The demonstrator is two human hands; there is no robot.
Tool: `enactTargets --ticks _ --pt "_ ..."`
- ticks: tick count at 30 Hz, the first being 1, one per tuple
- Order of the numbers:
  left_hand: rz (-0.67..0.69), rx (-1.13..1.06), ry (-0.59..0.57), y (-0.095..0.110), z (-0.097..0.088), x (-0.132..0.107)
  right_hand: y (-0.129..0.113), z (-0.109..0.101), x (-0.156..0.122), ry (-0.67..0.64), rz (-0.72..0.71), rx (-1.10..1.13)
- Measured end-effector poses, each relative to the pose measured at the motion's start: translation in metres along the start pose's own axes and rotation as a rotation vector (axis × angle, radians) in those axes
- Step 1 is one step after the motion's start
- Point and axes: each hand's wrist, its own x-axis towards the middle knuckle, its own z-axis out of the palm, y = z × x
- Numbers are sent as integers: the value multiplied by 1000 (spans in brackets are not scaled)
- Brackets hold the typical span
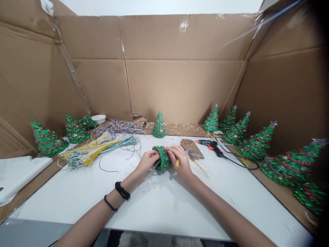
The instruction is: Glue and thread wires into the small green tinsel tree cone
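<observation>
Glossy green sequined cone (162,159)

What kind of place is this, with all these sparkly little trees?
Probably a craft workspace. The left hand and right hand hold a sparkly green tree, with a glue gun and bundles of wire on the white table, and more trees standing along cardboard walls.

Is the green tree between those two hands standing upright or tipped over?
Tipped. The green tree lies sideways between the left hand and right hand, not standing like the trees along the back.
</observation>
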Motion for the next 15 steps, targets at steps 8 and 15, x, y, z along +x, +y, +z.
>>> enactTargets --ticks 8,15 --pt "-47 -19 2 9 6 -5 -1 -17 10 337 243 182" --pt "-68 -25 -27 4 4 -4 -2 -25 23 137 399 464"
